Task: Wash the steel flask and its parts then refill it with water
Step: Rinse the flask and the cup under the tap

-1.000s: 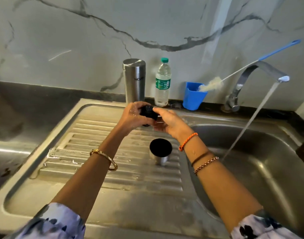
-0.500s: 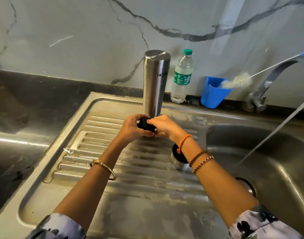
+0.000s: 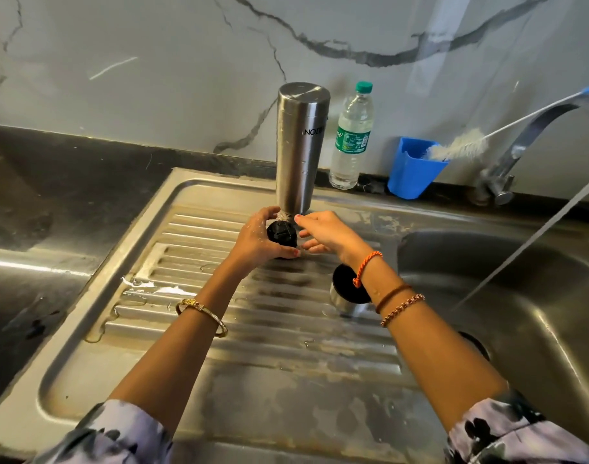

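Observation:
The steel flask (image 3: 301, 145) stands upside down on the ribbed drainboard (image 3: 219, 296), mouth down. My left hand (image 3: 259, 239) grips the black stopper (image 3: 281, 233) just in front of the flask's neck. My right hand (image 3: 326, 234) hovers beside the stopper with straight, spread fingers, holding nothing. The steel cup lid (image 3: 345, 293), black inside, sits upright on the drainboard, partly hidden behind my right wrist.
Water runs from the tap (image 3: 520, 142) into the sink basin (image 3: 537, 296) at right. A plastic water bottle (image 3: 351, 139) and a blue cup (image 3: 410, 169) holding a bottle brush (image 3: 460, 147) stand along the back ledge. Dark counter (image 3: 35, 202) lies left.
My right hand has let go of the stopper and opened; my left hand keeps holding it low by the flask's neck. The view has shifted left and closer.

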